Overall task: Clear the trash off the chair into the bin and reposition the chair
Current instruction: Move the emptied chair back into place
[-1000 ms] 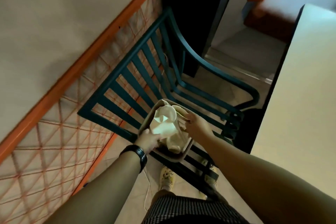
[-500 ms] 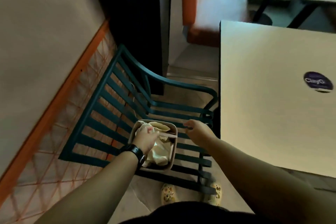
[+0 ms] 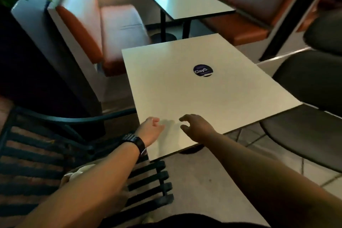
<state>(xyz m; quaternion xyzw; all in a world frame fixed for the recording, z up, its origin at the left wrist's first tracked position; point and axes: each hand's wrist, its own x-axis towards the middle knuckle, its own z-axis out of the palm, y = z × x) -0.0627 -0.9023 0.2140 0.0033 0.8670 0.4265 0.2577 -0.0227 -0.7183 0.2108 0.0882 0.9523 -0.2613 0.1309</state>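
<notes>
Trash [image 3: 77, 173] sits on the chair [image 3: 33, 155]; left hand [image 3: 150, 130] and right hand [image 3: 196, 126] hover empty, fingers loose. Better to grip its tray by both rims, level.

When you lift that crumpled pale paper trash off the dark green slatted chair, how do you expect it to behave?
The crumpled pale paper trash looks light and floppy, so it probably sags or sheds pieces. The dark green slatted chair has gaps that scraps may drop through. Most of the trash is hidden behind the left forearm.

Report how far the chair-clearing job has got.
Done: nothing visible. The trash lies on the green slatted chair, partly hidden by the left forearm. In hand: nothing; the left hand and right hand hover empty over the white table. Left: binning the trash, repositioning the chair. No bin in view.
</notes>
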